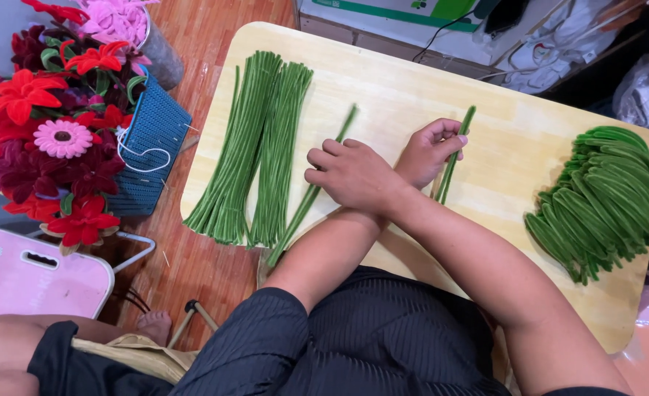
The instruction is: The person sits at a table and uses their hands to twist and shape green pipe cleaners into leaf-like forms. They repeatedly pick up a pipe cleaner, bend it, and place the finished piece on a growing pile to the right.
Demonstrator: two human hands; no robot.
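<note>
A pale wooden table (pixel 412 95) is holding 2 bundles of green stems (pixel 255 147) at left; folded stems (pixel 606 202) are lying at right; the left hand (pixel 354 174) is pressing, fingers curled, on 1 stem (pixel 306 205); the right hand (pixel 428 150) is pinching another stem (pixel 456 150).

Left hand (pixel 354 174) covering middle of one green stem (pixel 306 207); right hand (pixel 428 150) partly lying behind it, palm hidden; forearms crossing, hiding surface (pixel 500 139) beneath; flower bunch (pixel 46 125) getting cut by left edge; second person's foot (pixel 153 323) and knee only partly showing at bottom edge
</note>
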